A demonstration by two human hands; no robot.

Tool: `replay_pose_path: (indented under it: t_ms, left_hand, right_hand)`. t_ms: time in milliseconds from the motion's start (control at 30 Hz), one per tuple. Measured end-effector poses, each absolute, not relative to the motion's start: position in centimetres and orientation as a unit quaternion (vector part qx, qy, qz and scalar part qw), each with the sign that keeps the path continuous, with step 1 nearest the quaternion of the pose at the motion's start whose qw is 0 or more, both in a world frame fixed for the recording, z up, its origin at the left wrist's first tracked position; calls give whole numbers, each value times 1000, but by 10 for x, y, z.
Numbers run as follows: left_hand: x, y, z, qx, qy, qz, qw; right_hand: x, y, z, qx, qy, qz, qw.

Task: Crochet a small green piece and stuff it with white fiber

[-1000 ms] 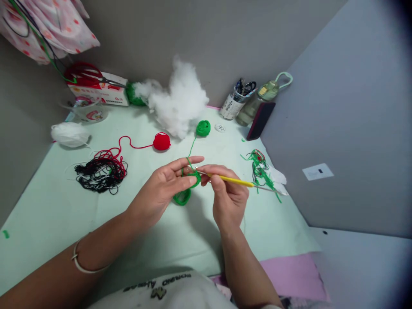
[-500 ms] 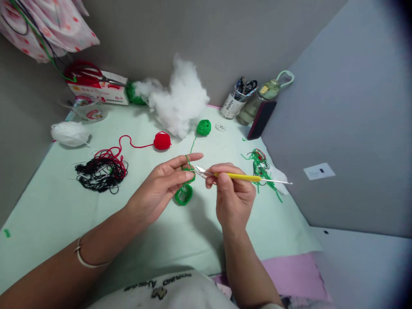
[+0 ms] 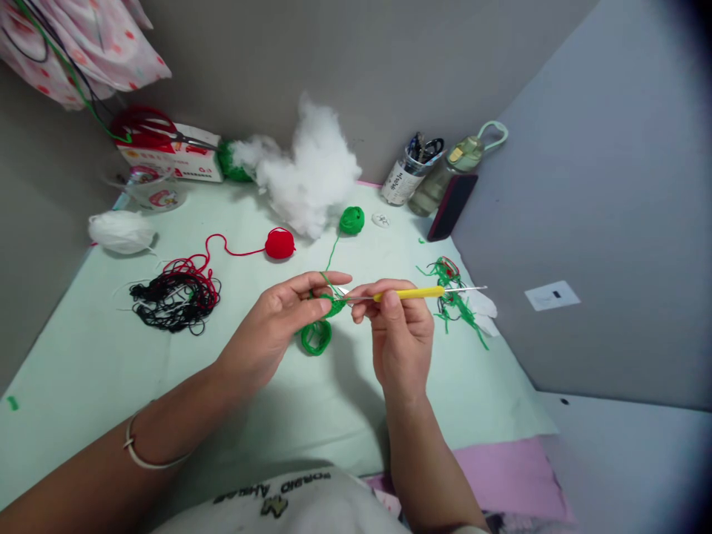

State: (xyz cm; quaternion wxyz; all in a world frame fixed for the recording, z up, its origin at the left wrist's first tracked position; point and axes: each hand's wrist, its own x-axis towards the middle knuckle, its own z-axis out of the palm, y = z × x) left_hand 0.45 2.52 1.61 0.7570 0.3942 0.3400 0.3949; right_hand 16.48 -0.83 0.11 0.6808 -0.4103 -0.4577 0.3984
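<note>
My left hand (image 3: 278,326) pinches a small green crochet piece (image 3: 318,335) that hangs below its fingers, with a green strand looped over the forefinger. That strand runs back to a green yarn ball (image 3: 351,220) on the pale green table cover (image 3: 111,356). My right hand (image 3: 397,334) grips a yellow-handled crochet hook (image 3: 409,294), whose metal tip is at the green piece between the two hands.
A red yarn ball (image 3: 279,243), a black and red yarn tangle (image 3: 175,295), white yarn (image 3: 121,231) and white stuffing (image 3: 308,174) lie further back. Green scraps (image 3: 453,297), a pen jar (image 3: 409,174), a bottle (image 3: 450,174) and a phone (image 3: 450,208) sit at the right wall.
My right hand drew the hook back out to the right, then brought its tip into the green piece again and levelled the handle. My left hand stayed nearly still.
</note>
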Motion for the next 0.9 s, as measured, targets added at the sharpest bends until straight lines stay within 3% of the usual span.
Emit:
replay_pose_path:
  t_ms: [133, 267, 367, 433, 567, 667, 800, 900]
  left_hand:
    - [3, 25, 13, 427, 351, 415, 723]
    - [5, 22, 11, 439, 379, 450, 679]
    - [9, 20, 12, 369, 359, 434, 739]
    - [10, 21, 14, 302, 334, 389, 804]
    - [8, 27, 17, 264, 308, 385, 829]
    - [5, 29, 17, 306, 298, 389, 816]
    - [5, 26, 15, 362, 321, 392, 782]
    - [9, 23, 13, 377, 349, 434, 740]
  right_hand:
    - [163, -14, 4, -454, -523, 312, 650]
    - [160, -18, -4, -461, -667, 100, 576]
    - [157, -20, -13, -460, -716, -56, 522]
    - [156, -19, -15, -461, -706, -87, 531]
    - [159, -16, -5, -461, -598, 120, 645]
    - [160, -13, 4, -445, -537, 254, 670]
    - [158, -12, 5, -450, -546, 276, 651]
    - [155, -14, -2, -461, -589, 213, 629]
